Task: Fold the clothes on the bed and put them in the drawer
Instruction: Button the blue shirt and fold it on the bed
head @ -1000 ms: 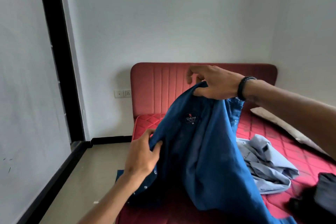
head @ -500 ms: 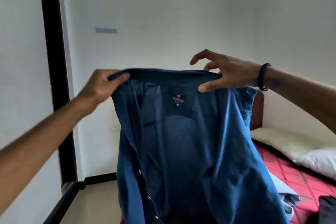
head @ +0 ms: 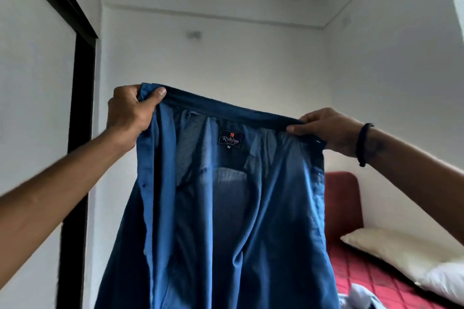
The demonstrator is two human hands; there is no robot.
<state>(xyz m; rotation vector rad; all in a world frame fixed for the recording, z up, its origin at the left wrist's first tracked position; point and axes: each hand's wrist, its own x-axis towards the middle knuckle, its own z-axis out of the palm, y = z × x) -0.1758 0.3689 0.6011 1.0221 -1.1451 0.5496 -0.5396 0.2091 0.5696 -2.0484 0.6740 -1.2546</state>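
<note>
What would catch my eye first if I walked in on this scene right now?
A big blue shirt fills the middle, held up in the air by its top edge, its label facing you. The left hand grips one corner and the right hand, with a dark wristband, pinches the other. Lower right lies a red bed with a pale pillow.

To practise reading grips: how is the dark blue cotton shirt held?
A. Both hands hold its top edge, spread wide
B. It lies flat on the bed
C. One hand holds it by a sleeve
A: the left hand and right hand each grip the dark blue cotton shirt at its top edge.
</note>
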